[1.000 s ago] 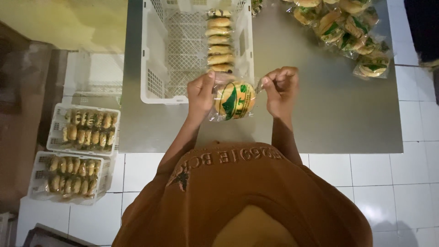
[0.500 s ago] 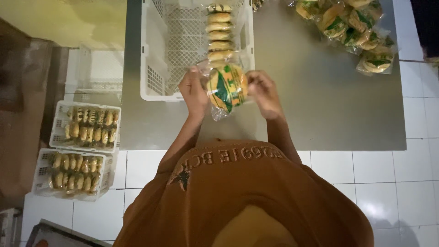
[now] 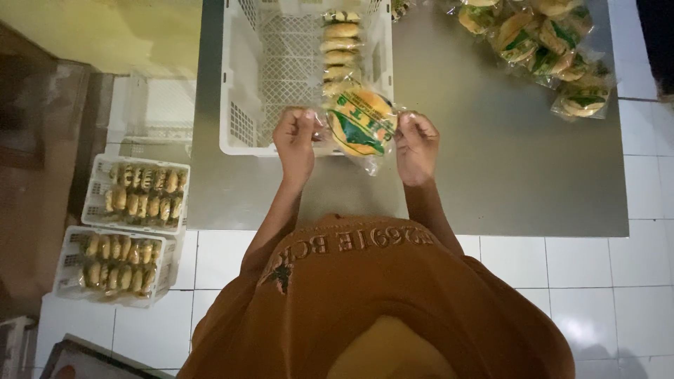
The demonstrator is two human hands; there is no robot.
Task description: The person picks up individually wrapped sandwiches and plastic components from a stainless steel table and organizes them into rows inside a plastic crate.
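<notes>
Two hands hold a wrapped bun over the near edge of a white crate on a grey surface.

Nearest, the left hand (image 3: 296,135) and right hand (image 3: 415,140) each pinch a side of the clear-wrapped bun (image 3: 359,121), both in a closed grip on its wrapper. Just beyond, the white crate (image 3: 281,77) holds a row of buns (image 3: 340,49) standing on edge. Farther right on the grey surface (image 3: 491,161) lies a pile of wrapped buns (image 3: 547,49). Two filled trays (image 3: 130,224) sit on the floor at left.

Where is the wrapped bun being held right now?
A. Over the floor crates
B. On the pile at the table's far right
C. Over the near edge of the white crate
C: both hands, left hand and right hand, hold the wrapped bun over the white crate edge.
</notes>
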